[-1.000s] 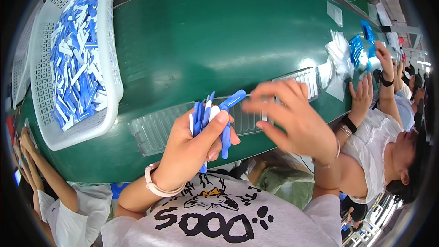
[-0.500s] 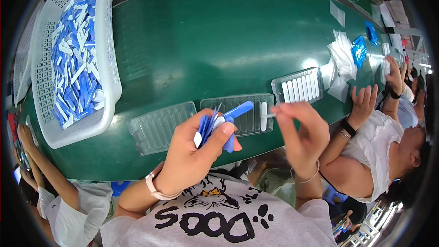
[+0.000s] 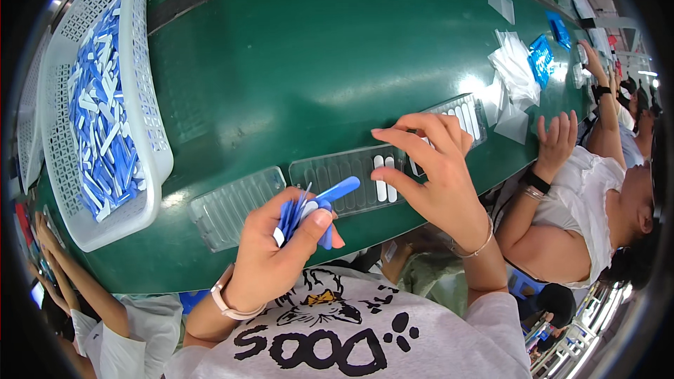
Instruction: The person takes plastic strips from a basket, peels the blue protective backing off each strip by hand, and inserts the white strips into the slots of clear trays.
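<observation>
1. Our left hand (image 3: 270,260) is closed around a fan of slim blue-and-white plastic sticks (image 3: 309,209), held just above the near edge of the green belt (image 3: 295,63).
2. Our right hand (image 3: 439,175) is spread open and holds nothing, its fingertips (image 3: 379,174) pressing white pieces into the middle clear ribbed plastic tray (image 3: 344,175).
3. We judge it best to seat each stick flat in its own groove, filling neighbouring slots in order.
4. A white mesh basket (image 3: 151,133) of more sticks sits to the left.

Blue flat packets (image 3: 541,57) beside clear plastic bags (image 3: 514,70), far right.
</observation>
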`<state>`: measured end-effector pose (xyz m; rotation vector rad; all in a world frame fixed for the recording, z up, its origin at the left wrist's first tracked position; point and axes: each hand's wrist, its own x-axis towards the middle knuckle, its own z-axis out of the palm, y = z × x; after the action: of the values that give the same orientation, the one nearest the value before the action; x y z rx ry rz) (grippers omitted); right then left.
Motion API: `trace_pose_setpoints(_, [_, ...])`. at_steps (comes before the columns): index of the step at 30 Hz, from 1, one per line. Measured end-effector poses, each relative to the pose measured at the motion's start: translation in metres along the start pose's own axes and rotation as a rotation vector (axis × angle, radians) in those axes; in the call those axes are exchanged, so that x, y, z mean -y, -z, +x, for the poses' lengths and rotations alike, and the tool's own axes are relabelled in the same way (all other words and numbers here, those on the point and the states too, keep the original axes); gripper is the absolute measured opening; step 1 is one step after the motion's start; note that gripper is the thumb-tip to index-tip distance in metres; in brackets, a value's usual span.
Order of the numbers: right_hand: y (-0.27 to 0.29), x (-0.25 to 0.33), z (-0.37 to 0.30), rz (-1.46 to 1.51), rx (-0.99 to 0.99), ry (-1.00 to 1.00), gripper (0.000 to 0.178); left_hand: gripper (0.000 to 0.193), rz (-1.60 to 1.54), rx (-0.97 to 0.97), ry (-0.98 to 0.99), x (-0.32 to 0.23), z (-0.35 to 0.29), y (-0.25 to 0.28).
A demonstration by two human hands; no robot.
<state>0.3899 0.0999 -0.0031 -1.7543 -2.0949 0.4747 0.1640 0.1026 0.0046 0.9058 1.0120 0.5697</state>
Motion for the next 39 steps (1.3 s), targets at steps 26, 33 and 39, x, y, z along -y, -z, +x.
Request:
trace_pose_setpoints(26, [-0.003,0.002,0.003,0.499,-0.112,0.428,0.028,0.025,-0.358,0.242,0.415,-0.014,0.006,-0.001])
trace_pose_setpoints(33, [0.011,0.002,-0.013,0.380,-0.129,0.589,0.018,0.025,-0.270,0.124,0.385,-0.008,0.004,0.006])
trace_pose_setpoints(39, [0.023,-0.010,0.002,0.360,-0.067,0.295,0.018,0.026,-0.335,-0.035,0.302,-0.003,0.003,0.008])
